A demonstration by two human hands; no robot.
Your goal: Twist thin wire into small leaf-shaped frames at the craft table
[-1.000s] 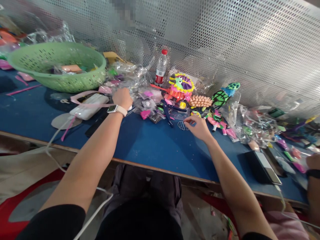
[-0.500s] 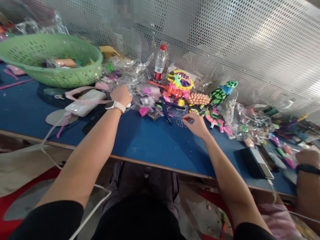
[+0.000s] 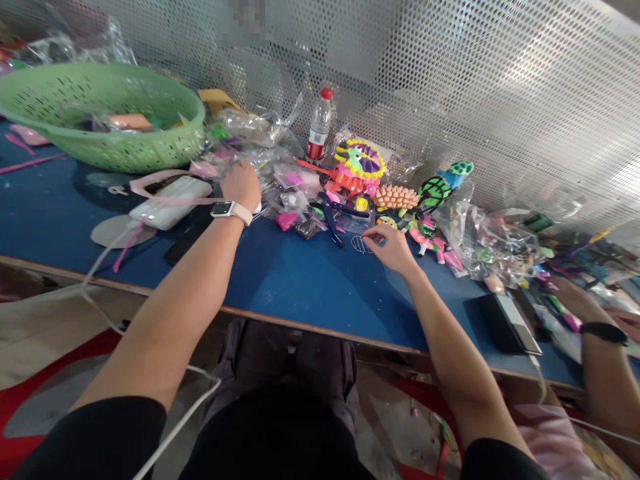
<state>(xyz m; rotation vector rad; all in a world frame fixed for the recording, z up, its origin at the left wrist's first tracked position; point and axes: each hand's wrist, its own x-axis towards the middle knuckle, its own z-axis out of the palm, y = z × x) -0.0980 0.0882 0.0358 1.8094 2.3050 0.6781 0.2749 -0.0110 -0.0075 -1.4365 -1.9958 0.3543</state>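
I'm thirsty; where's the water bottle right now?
In the head view, the water bottle stands upright at the back of the blue table, against the perforated screen, right of the green basket.

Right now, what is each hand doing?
Left hand: in the clear bags; grip cannot be told.
Right hand: fingertips pinching a small clear piece.

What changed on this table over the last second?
The left hand slid a little farther into the heap of clear bags. A co-worker's arm reached in further at the right edge. The right hand stayed pinching at the small round mesh piece. The green basket and water bottle did not move.
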